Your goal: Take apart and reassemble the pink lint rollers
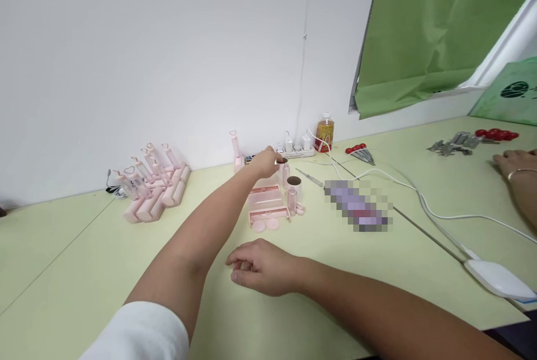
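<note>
My left hand [267, 164] reaches to the back of the table, fingers together at the rim of a small pale roll with a brown core [283, 165]. Part of the grip is hidden. Beside it stands a clear pink tube [286, 175]. Closer to me are a second roll [294, 183], another clear tube [292, 201], an opened pink case [265, 201], small pink ring-like parts [300, 209] and two pink discs [272, 224]. My right hand [262, 268] rests over the table in front of these, empty, its fingers loosely curled and apart.
Several pink assembled units [155, 186] stand left, one more [235, 150] by the wall. A screwdriver [309, 177], blurred purple object [356, 206], power strip [297, 152], bottle [324, 133] and white cable [436, 215] lie right. Another person's hand [518, 167] is at far right.
</note>
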`<action>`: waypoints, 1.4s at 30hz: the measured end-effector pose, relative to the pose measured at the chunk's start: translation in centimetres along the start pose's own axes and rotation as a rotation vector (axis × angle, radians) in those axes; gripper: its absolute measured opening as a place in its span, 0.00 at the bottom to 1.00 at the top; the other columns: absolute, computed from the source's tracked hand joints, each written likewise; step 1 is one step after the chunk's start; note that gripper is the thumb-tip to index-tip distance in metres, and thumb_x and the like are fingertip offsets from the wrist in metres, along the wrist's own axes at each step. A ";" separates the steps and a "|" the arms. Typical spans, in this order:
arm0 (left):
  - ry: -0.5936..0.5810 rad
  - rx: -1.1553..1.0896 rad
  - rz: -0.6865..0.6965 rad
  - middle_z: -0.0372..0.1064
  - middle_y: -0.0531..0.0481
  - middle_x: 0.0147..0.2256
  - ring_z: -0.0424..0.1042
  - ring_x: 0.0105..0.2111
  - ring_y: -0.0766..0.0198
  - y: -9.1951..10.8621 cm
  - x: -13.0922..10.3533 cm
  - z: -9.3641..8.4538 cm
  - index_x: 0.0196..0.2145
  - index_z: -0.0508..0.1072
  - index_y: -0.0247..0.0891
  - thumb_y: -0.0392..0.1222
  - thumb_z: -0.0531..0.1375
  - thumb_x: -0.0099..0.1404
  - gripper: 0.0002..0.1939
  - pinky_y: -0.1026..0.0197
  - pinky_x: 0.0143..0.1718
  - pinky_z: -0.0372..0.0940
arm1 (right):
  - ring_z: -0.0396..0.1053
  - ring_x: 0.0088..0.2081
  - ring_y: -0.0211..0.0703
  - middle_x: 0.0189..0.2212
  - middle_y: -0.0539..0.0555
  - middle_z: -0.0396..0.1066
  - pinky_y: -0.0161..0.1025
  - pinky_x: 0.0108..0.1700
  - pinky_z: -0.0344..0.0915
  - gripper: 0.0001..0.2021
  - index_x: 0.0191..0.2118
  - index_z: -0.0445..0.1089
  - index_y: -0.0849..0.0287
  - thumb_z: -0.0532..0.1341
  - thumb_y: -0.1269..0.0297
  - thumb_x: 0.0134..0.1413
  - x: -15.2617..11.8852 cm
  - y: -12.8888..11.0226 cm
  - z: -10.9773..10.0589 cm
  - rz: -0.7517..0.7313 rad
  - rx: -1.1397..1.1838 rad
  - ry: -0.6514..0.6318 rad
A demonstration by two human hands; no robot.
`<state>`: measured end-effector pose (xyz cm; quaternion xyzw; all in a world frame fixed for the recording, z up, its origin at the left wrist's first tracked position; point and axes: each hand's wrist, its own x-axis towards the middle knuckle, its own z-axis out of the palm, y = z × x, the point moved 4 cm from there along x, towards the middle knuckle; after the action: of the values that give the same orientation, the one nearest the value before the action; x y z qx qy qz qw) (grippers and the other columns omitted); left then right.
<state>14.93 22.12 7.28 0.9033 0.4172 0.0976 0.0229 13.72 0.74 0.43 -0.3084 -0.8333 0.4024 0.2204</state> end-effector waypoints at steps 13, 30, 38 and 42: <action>0.090 -0.004 0.000 0.63 0.47 0.44 0.69 0.37 0.61 -1.5 -0.4 -2.1 0.40 0.75 0.40 0.42 0.57 0.63 0.10 0.60 0.40 0.64 | 0.70 0.32 0.39 0.37 0.53 0.74 0.33 0.33 0.63 0.15 0.48 0.71 0.57 0.57 0.59 0.57 -0.1 0.6 0.0 0.037 0.044 0.014; 0.017 0.002 0.011 0.64 0.47 0.46 0.71 0.37 0.60 -0.5 0.7 0.1 0.40 0.76 0.41 0.40 0.58 0.61 0.10 0.59 0.40 0.65 | 0.71 0.34 0.41 0.36 0.55 0.75 0.34 0.35 0.65 0.16 0.47 0.72 0.59 0.56 0.59 0.56 0.1 0.4 -0.3 -0.025 -0.020 0.037; 0.047 -0.131 0.221 0.68 0.49 0.43 0.70 0.39 0.62 1.3 -3.2 -2.6 0.47 0.73 0.44 0.39 0.56 0.63 0.14 0.60 0.42 0.64 | 0.71 0.34 0.40 0.37 0.55 0.75 0.33 0.34 0.64 0.17 0.48 0.72 0.59 0.57 0.58 0.55 0.3 0.3 -0.1 -0.003 -0.010 0.027; -0.107 -0.101 0.337 0.72 0.51 0.43 0.71 0.37 0.62 2.9 -5.1 -1.8 0.49 0.73 0.45 0.35 0.57 0.60 0.19 0.61 0.39 0.63 | 0.68 0.31 0.39 0.34 0.53 0.75 0.33 0.31 0.62 0.16 0.47 0.72 0.59 0.57 0.60 0.55 0.3 0.1 -0.2 0.009 -0.010 0.046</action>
<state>13.55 16.33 8.58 0.9620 0.2528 0.0726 0.0740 13.68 1.10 0.45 -0.3226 -0.8287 0.3920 0.2358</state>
